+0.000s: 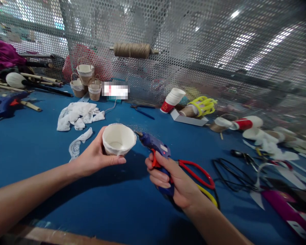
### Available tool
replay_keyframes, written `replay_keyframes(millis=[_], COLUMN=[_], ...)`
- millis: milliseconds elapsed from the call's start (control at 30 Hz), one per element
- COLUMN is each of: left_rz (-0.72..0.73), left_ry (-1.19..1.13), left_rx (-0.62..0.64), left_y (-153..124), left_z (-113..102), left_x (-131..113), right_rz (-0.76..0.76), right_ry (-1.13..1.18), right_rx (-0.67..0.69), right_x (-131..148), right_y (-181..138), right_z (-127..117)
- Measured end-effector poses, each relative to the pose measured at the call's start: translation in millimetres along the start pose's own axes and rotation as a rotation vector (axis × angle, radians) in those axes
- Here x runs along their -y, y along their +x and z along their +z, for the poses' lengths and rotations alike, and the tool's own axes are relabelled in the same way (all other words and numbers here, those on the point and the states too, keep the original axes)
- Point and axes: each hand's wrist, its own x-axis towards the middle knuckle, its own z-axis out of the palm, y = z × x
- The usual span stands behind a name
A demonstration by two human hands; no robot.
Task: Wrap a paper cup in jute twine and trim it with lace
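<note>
My left hand [95,157] is closed around a small white paper cup [118,139] with its mouth tilted towards me, held above the blue table [40,146]. My right hand [174,180] grips a blue glue gun [156,148] with an orange trigger under one finger. The gun's nozzle points at the cup's right rim, nearly touching it. Red-handled scissors [197,174] lie on the table just right of my right hand.
White lace cloth [78,115] and a lace strip [78,144] lie at left. Small cup baskets [86,81] stand by the mesh wall with a twine spool [132,50]. Stacked cups [172,99], black scissors [241,154], cables and scraps crowd the right. Another glue gun [10,103] lies far left.
</note>
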Motion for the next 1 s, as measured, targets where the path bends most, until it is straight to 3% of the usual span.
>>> replay_keyframes(millis=[200, 367, 500, 700, 833, 1000], left_rz=[-0.002, 0.011, 0.016, 0.100, 0.118, 0.093], left_ry=[-0.002, -0.036, 0.007, 0.283, 0.368, 0.378], left_rx=[0.019, 0.023, -0.010, -0.061, -0.016, 0.039], left_y=[-1, -1, 0, 1, 1, 0], left_z=[3, 6, 5, -1, -3, -3], left_x=[2, 2, 1, 1, 0, -2], right_rz=[0.028, -0.038, -0.180, -0.331, -0.453, -0.507], right_ry=[-0.008, -0.154, -0.497, -1.186, -1.360, -1.408], right_rx=[0.028, 0.013, -0.176, -0.439, -0.412, -0.421], right_x=[-4, -8, -5, 3, 7, 13], right_y=[0, -3, -6, -10, -11, -14], right_z=[0, 3, 6, 1, -1, -4])
